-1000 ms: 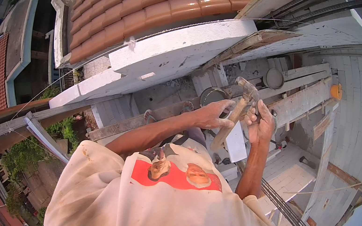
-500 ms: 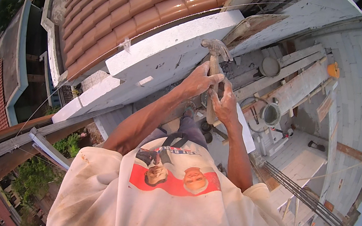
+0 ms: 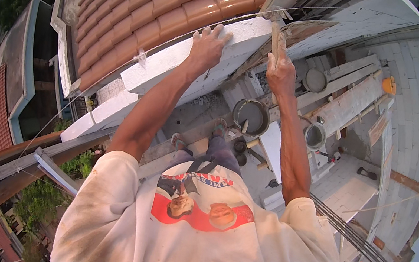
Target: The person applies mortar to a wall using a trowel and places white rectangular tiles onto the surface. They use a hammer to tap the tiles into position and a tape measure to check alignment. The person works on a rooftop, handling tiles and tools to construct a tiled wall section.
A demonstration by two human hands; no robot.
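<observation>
My left hand [image 3: 207, 48] rests on the upper edge of a long white block [image 3: 249, 36] atop the wall, fingers apart and curled slightly over it, beside a taut string [image 3: 162, 45]. My right hand [image 3: 280, 71] grips the wooden handle of a hammer [image 3: 275, 34], raised to the block's right end; the hammer's head is indistinct against the surroundings. Below the wall a dark bucket of grey mix [image 3: 250, 116] stands with something pale in it.
An orange tiled roof [image 3: 148, 0] lies beyond the wall. Planks [image 3: 345, 103], a grey bucket [image 3: 315, 135], a yellow container [image 3: 389, 86], rebar [image 3: 347, 232] and timber beams [image 3: 10, 176] surround the spot. My feet [image 3: 197, 137] are far below on boards.
My left hand has released the hammer and moved up-left onto the block's top. My right hand has lifted the hammer up and right, to the block's right end.
</observation>
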